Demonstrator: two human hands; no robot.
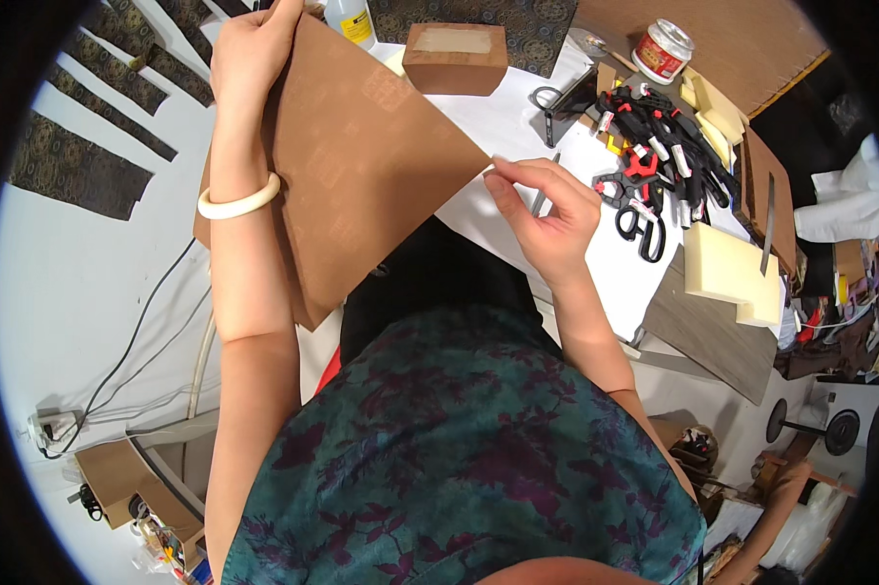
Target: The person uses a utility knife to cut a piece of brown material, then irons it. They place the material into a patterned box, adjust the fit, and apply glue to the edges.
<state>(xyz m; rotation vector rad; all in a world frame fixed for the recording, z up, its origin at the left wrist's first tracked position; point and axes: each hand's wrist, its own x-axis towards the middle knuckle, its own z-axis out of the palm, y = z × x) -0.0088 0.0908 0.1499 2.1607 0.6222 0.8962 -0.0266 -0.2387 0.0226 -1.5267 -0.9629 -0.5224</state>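
Note:
A large brown flat-faced piece (pixel 371 146), like a board or a shallow box, is held tilted in front of me. My left hand (pixel 252 57) grips its far edge, with the fingertips partly cut off by the frame. A cream bangle (pixel 238 200) circles that wrist. At the piece's right corner, my right hand (pixel 554 216) has thumb and forefinger closed in a pinch. A tiny pale bit shows there, too small to name. Behind the piece stands a small brown box (pixel 455 60) with a pale rectangle on top.
Black and red clamps (pixel 654 146) and scissors (pixel 642 232) are heaped on the right, near a jar (pixel 663 51). Yellow foam blocks (pixel 732 271) lie nearer. Dark patterned strips (pixel 78 166) are at the far left; a bottle (pixel 350 21) stands at the back. A cable (pixel 137 336) hangs left.

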